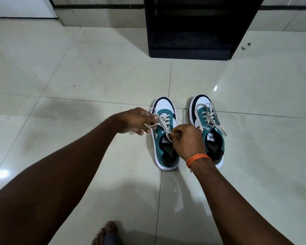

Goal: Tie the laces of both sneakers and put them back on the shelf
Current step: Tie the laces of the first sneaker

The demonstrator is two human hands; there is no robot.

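Two teal, white and navy sneakers stand side by side on the tiled floor, toes pointing away from me. Over the left sneaker (163,147), my left hand (136,122) pinches one cream lace end to the shoe's left. My right hand (187,140), with an orange thread band on its wrist, grips the other lace end just above the tongue. The two lace ends cross between my hands. The right sneaker (211,131) has its laces lying loose and untied across its top; my right hand hides part of its inner side.
A black open shelf unit (193,29) stands on the floor straight ahead, beyond the sneakers. Glossy pale floor tiles (78,76) spread all around. My bare foot (107,234) shows at the bottom edge. Two small dark specks (245,46) lie right of the shelf.
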